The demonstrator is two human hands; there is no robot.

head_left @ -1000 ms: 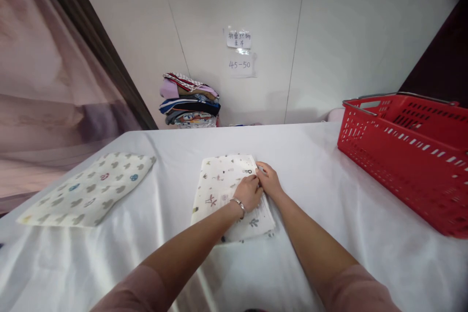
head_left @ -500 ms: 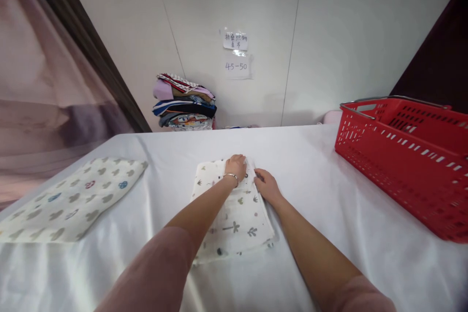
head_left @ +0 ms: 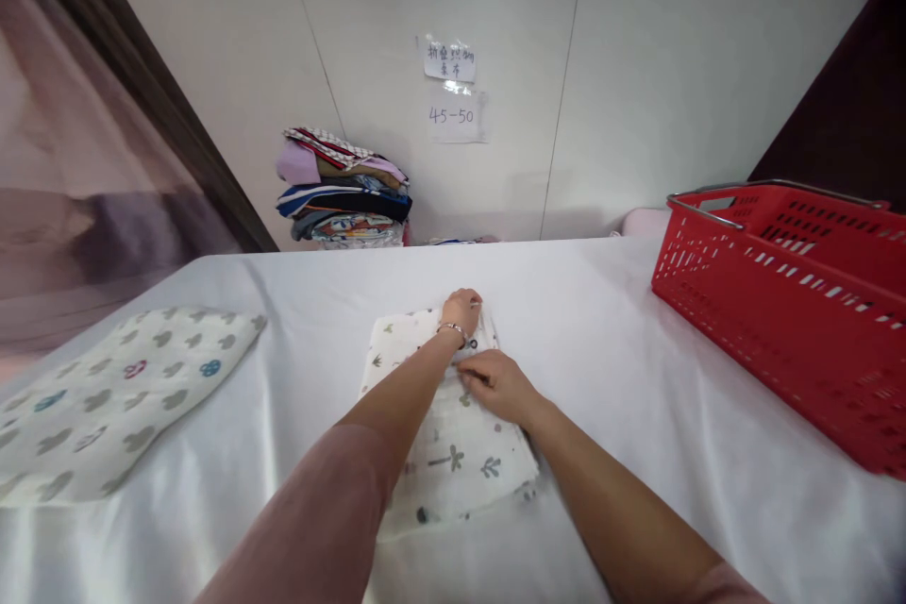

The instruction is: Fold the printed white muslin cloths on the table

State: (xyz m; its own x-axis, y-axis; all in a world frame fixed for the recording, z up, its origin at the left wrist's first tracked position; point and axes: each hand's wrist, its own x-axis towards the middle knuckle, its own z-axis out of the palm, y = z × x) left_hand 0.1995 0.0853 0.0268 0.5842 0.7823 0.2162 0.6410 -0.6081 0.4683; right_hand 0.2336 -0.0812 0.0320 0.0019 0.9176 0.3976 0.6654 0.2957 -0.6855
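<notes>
A folded white cloth (head_left: 453, 491) with small plant and animal prints lies on the table in front of me. My left hand (head_left: 462, 311) reaches to its far right corner, fingers curled in on the fabric there. Nearer to me, my right hand (head_left: 499, 385) rests over the right half of the cloth, its thumb and fingers pinched at the fabric near my left wrist. My left forearm covers part of the cloth's left side. Off to the left lies another folded cloth (head_left: 159, 377), cream with grey-green shapes and a few coloured ones.
A red plastic basket (head_left: 764, 321) with metal handles stands on the right of the white-covered table (head_left: 595, 491). Beyond the far edge is a stack of folded fabrics (head_left: 346, 189). Paper notes (head_left: 453, 116) are stuck on the wall. A curtain hangs at the left.
My right hand has moved left from the cloth's right edge onto its top, close to my left wrist. My left hand has shifted slightly and its fingers are now curled. The view has tilted slightly.
</notes>
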